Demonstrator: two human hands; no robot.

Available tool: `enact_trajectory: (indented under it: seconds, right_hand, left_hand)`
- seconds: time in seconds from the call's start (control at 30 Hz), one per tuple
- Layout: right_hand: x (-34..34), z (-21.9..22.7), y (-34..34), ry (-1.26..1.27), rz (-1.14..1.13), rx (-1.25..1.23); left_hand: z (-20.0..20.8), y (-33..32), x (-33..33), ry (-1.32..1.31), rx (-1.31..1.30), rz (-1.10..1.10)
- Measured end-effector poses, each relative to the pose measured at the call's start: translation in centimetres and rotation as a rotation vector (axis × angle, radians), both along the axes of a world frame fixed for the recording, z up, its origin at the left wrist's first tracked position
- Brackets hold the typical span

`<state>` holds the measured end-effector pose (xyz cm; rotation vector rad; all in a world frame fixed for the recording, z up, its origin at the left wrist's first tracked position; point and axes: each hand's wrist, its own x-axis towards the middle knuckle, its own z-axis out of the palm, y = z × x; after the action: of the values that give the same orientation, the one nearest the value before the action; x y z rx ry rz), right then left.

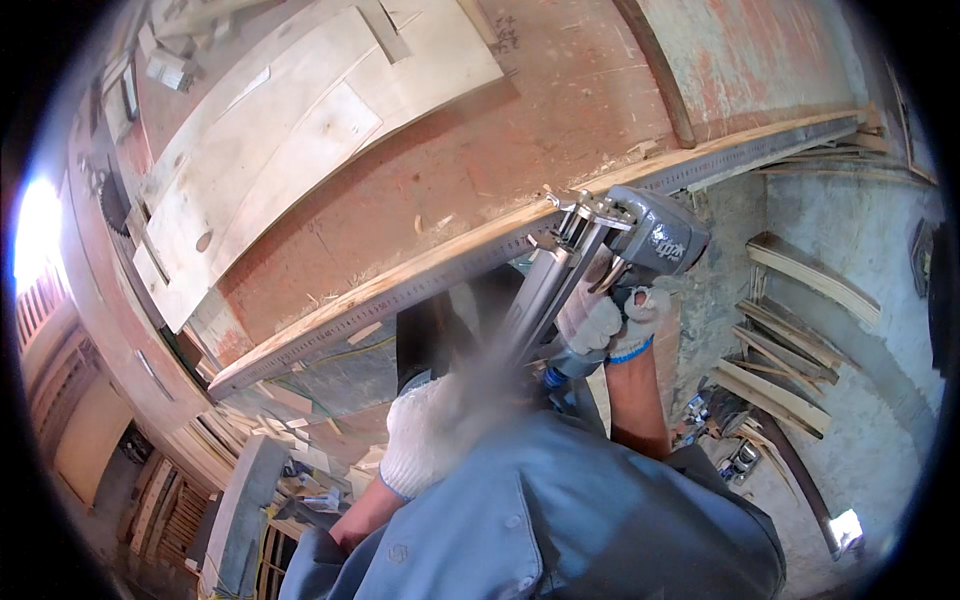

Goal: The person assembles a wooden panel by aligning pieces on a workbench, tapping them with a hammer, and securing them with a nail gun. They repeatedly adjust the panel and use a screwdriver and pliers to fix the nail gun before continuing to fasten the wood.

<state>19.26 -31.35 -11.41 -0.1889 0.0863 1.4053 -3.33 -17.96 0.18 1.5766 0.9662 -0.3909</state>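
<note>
Nail gun in the right hand at the worktop's edge

And here is the grey nail gun point(650, 235), in front of the worktop point(560, 130), its head up by the front edge; the gloved right hand point(598, 325) has its grip closed round the handle, blue cuff showing at the wrist; whether the nose touches the edge, I cannot tell! Over to the gloved left hand point(418, 430), low beside the blurred lower end of the magazine; I cannot tell whether its grip is wide or narrow; along that front edge run a pale wooden strip point(440, 250) and a long graduated rule point(400, 295); at the back left, a big pale sheet point(270, 170) lies across the reddish surface; farther right, a dark curved bar point(660, 75); off to the right, stacked boards point(815, 275) against the grey wall.
</note>
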Motion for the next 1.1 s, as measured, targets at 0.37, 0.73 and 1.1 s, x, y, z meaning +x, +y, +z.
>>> enact_trajectory:
  seconds: [0.37,0.73,1.1]
  right_hand:
    - [-1.6,0.5,3.2,-0.143,0.022,-0.435]
    - [-1.6,1.7,6.8,-0.107,-0.039,-0.368]
    - [-2.2,0.8,6.0,-0.098,0.048,-0.487]
  left_hand:
    - [-2.4,2.3,-1.4,0.103,-0.312,0.314]
    - [-4.1,3.5,1.2,-0.342,-0.470,0.998]
    - [-4.7,3.2,2.0,-0.110,0.279,0.294]
